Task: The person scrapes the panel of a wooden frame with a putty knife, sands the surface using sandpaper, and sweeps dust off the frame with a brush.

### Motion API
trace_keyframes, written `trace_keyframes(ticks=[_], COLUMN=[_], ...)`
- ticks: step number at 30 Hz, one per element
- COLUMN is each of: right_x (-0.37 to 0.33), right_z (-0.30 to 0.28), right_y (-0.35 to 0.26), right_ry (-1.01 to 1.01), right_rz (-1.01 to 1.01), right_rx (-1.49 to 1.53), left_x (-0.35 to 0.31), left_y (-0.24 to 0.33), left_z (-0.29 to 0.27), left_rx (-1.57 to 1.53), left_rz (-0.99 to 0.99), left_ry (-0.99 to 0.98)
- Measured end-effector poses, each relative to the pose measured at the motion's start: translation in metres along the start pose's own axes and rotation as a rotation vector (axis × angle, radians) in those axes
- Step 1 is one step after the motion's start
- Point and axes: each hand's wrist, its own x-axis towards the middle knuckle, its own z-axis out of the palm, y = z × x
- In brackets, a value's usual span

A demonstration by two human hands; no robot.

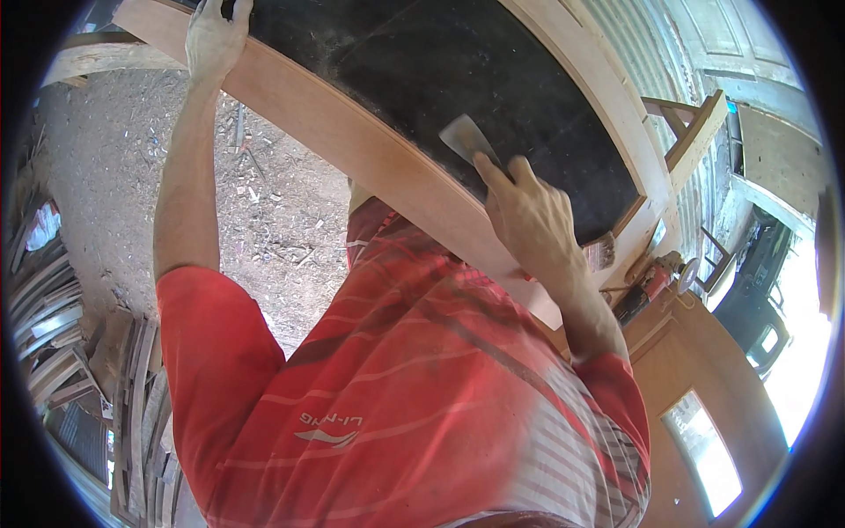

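Observation:
My right hand (pixel 532 211) is closed around a flat-bladed scraper (pixel 466 139), its index finger stretched along the tool. The blade, slightly blurred, is over the black panel (pixel 387 79) framed by the wooden frame (pixel 352 128). That frame has a straight rail on my side and a curved one on the far side. At the upper left, my left hand (pixel 216 40) is over the near rail. Its thumb and forefinger curl toward each other, but the top of the picture cuts off the fingertips. Whatever they hold is hidden.
Beside my right wrist is a brush-like thing (pixel 601 253). Further right lie a red power tool (pixel 656 282) and a wooden door (pixel 704 378) with a glazed opening. Stacked wood strips (pixel 53 317) fill the left side. Shavings litter the floor (pixel 282 194).

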Motion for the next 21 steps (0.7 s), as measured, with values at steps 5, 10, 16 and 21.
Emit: trace_keyframes(ticks=[5, 10, 16, 21], right_x=[0.017, 0.002, 0.017, 0.01], right_z=[-0.004, -0.003, -0.006, -0.004], right_y=[-0.001, 0.003, -0.001, -0.006], right_ry=[0.006, 0.008, 0.052, 0.007], right_rz=[-0.007, -0.007, -0.093, -0.12], right_rx=[-0.004, -0.025, -0.044, -0.05], left_x=[-0.001, -0.002, -0.006, -0.008], left_y=[-0.008, -0.005, -0.004, -0.001], left_z=[-0.001, 0.004, 0.001, -0.002], left_rx=[0.002, 0.025, 0.009, -0.006], left_rz=[0.05, 0.039, -0.018, 0.041], left_ry=[0.023, 0.033, -0.002, 0.034])
